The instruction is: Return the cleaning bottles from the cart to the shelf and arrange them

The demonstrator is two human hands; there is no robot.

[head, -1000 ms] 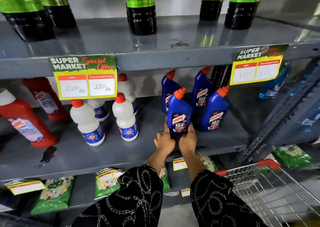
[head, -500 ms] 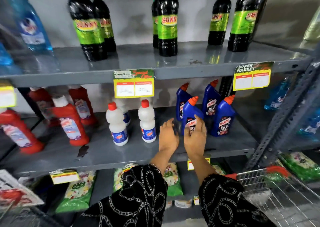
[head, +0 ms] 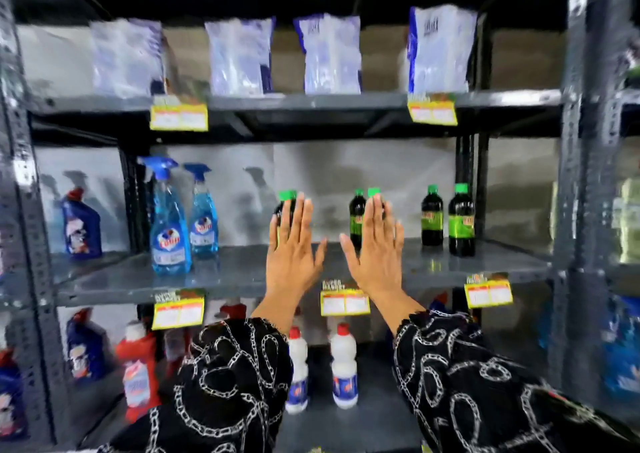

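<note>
My left hand point(head: 291, 248) and my right hand point(head: 375, 248) are both raised flat, fingers spread, in front of the middle shelf point(head: 242, 272), and neither holds anything. Behind them stand dark bottles with green caps point(head: 356, 215); two more point(head: 460, 220) stand to the right. Two blue spray bottles point(head: 169, 224) stand at the left of that shelf. On the lower shelf two white bottles with red caps point(head: 343, 366) stand between my sleeves, with red bottles point(head: 138, 366) to the left. The cart is out of view.
White and blue pouches point(head: 332, 54) line the top shelf. Yellow price tags point(head: 344, 302) hang on the shelf edges. Grey perforated uprights point(head: 585, 175) frame the rack on both sides. Blue bottles point(head: 81, 227) stand in the neighbouring bay at left.
Both hands have let go of the blue bottle on the lower shelf and risen, open, to the level of the green-capped bottles. The view has tilted upward and is blurred.
</note>
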